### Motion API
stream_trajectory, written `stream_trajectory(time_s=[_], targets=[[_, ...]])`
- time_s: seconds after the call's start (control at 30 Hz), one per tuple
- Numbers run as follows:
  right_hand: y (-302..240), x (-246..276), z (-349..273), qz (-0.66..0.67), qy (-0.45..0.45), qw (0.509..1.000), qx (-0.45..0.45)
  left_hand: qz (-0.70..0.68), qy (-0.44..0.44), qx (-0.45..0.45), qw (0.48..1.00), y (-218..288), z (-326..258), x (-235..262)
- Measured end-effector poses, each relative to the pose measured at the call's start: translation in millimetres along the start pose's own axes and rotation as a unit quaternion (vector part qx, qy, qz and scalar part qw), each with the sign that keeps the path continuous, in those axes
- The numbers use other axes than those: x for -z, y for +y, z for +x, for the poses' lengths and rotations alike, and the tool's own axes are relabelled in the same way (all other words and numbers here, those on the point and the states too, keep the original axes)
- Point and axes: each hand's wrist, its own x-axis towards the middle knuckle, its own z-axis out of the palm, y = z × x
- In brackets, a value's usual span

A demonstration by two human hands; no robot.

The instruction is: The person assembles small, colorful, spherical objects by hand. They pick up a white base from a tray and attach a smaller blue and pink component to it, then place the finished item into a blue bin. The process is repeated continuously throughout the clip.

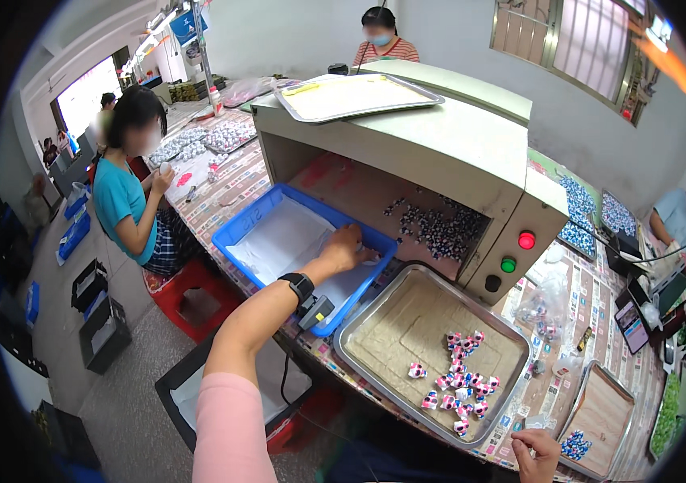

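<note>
My left hand (343,248), with a black watch on its wrist, reaches into the right end of a blue plastic bin (311,197) lined with a white sheet (278,229). Its fingers curl down near the bin's wall; what they hold, if anything, is hidden. At the lower right, my right hand (536,452) hovers by the table edge, its thumb and fingertips drawn together; nothing I can name shows in them. Between the hands lies a metal tray (375,322) with several small pink, white and blue figures (459,374) clustered in its right part.
A beige machine (407,129) with a wide opening stands behind the bin, many small dark-blue and white pieces (443,229) inside. A smaller tray (600,414) with blue pieces (574,445) sits at right. A person in teal (129,201) works at left; a phone (632,326) stands at right.
</note>
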Motion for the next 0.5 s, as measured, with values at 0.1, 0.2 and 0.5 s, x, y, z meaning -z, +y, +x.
stream_trajectory(time_s=[0.1,0.2,0.5], targets=[[-5.2,-2.1,5.2,0.009,-0.006,1.000,0.002,0.013,0.051,-0.109,0.993,-15.2,-11.1,-21.9],[-5.8,-4.1,7.1,0.007,-0.010,1.000,-0.005,0.012,0.015,-0.188,0.982,4.2,-19.2,-21.0],[3.7,-2.6,4.0,0.029,-0.017,0.999,-0.023,0.013,-0.135,-0.126,0.983,29.1,-19.0,5.7]])
